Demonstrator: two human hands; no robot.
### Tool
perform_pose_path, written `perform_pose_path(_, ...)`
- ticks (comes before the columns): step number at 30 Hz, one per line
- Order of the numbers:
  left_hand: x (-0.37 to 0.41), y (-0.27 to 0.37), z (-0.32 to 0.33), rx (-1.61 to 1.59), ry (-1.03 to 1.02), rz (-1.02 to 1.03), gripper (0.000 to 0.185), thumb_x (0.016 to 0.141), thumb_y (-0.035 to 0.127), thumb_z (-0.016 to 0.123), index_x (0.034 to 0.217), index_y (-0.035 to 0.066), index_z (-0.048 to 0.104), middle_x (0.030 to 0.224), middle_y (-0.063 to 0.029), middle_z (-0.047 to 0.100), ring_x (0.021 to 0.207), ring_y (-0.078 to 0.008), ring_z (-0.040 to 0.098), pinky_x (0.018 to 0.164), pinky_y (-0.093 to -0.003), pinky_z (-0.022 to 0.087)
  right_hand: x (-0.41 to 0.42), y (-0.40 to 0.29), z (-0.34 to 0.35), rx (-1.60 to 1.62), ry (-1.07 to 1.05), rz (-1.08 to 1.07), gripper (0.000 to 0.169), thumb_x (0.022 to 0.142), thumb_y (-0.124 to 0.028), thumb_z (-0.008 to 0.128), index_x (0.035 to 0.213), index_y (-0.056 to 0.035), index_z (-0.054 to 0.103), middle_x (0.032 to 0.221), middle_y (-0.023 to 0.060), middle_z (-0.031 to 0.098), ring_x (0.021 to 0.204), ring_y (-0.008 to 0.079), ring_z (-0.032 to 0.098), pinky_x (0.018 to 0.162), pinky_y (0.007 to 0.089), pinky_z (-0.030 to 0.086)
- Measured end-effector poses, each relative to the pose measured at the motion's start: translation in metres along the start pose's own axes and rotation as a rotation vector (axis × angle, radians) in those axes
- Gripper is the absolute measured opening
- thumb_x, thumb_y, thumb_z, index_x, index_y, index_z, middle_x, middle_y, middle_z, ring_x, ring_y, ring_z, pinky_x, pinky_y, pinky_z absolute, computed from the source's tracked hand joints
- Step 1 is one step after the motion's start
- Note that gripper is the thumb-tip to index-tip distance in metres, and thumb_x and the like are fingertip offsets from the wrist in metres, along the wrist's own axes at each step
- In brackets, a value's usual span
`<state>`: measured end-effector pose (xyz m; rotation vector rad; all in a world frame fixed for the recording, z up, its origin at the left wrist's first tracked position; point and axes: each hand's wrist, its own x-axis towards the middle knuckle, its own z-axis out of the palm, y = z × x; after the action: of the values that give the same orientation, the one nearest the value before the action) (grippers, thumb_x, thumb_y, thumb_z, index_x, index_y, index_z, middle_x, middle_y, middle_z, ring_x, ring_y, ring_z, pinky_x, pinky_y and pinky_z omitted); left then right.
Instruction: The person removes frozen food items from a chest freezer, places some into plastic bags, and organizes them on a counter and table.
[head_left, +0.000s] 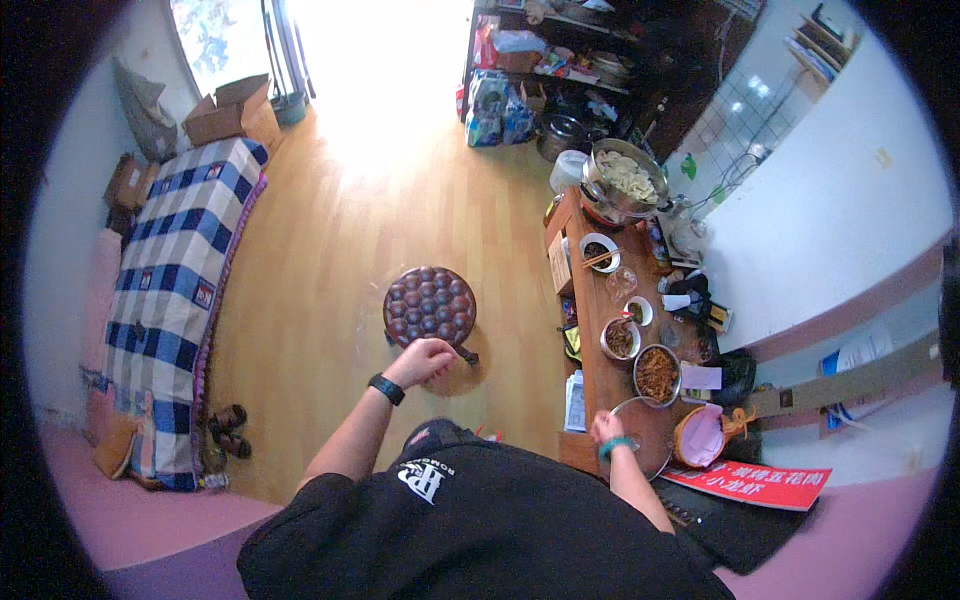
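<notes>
My left hand (427, 361), with a black watch on the wrist, has its fingers curled, and nothing shows in it. It hovers at the near edge of a round, dark brown, bumpy-topped piece (430, 306) on the floor, perhaps a stool. My right hand (606, 426), wearing a green wristband, grips the left rim of a clear lid or tray with a metal edge (646, 435) at the wooden table's near end. Beyond the lid stands a metal bowl of brown food (657, 375). An orange container with pink lining (700, 438) sits to its right.
The wooden table (600, 330) also bears a bowl of brown food strips (621, 337), a small white bowl (638, 310), a bowl with chopsticks (600, 253) and a steamer pot of pale dumplings (625, 176). A red sign (750, 484) lies right. A checked bed (176, 285) stands left.
</notes>
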<state>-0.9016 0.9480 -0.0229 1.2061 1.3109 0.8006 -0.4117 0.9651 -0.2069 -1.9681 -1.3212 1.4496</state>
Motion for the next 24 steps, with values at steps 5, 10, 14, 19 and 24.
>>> perform_pose_path(5,0.043,-0.010,-0.018,-0.034,0.092,-0.152,0.016,0.083,0.014,0.051,0.085,0.001,0.060,0.068,-0.0016,0.057,0.059,-0.0079,0.054,0.051,-0.0217,0.045,0.116,-0.129,0.001,0.061,-0.122,-0.141,0.027,0.081,-0.016,0.053,0.104,-0.0008,0.050,0.072,0.0057,0.057,0.054,0.0118,0.054,0.045,0.0246,0.043)
perform_pose_path(10,0.104,-0.025,-0.035,-0.089,0.164,-0.254,0.016,0.083,0.013,0.050,0.085,0.001,0.060,0.068,-0.0017,0.058,0.058,-0.0079,0.054,0.050,-0.0216,0.045,0.197,-0.224,0.014,-0.099,-0.259,-0.154,0.029,0.083,-0.016,0.052,0.109,-0.0030,0.049,0.083,0.0048,0.057,0.062,0.0109,0.057,0.050,0.0220,0.046)
perform_pose_path(14,0.181,-0.041,-0.054,-0.050,0.214,-0.205,0.014,0.081,0.010,0.051,0.084,-0.001,0.060,0.070,-0.0042,0.060,0.059,-0.0097,0.055,0.054,-0.0240,0.046,0.242,-0.271,0.006,-0.128,-0.299,-0.079,0.030,0.083,-0.019,0.053,0.110,-0.0054,0.050,0.088,0.0040,0.058,0.067,0.0108,0.057,0.054,0.0226,0.047)
perform_pose_path(19,0.291,-0.001,-0.082,0.099,0.178,-0.085,0.018,0.079,0.013,0.054,0.084,-0.003,0.060,0.072,-0.0102,0.062,0.065,-0.0159,0.058,0.060,-0.0299,0.047,0.288,-0.292,-0.028,-0.084,-0.277,0.091,0.030,0.083,-0.014,0.051,0.111,-0.0047,0.047,0.087,0.0055,0.058,0.064,0.0115,0.057,0.051,0.0225,0.047)
perform_pose_path(24,0.396,0.025,-0.119,0.205,0.172,-0.081,0.018,0.080,0.015,0.056,0.086,-0.001,0.060,0.070,-0.0104,0.062,0.060,-0.0154,0.058,0.056,-0.0285,0.047,0.324,-0.294,-0.058,0.030,-0.222,0.294,0.028,0.086,-0.018,0.050,0.111,-0.0071,0.047,0.087,0.0066,0.057,0.065,0.0142,0.057,0.055,0.0250,0.050)
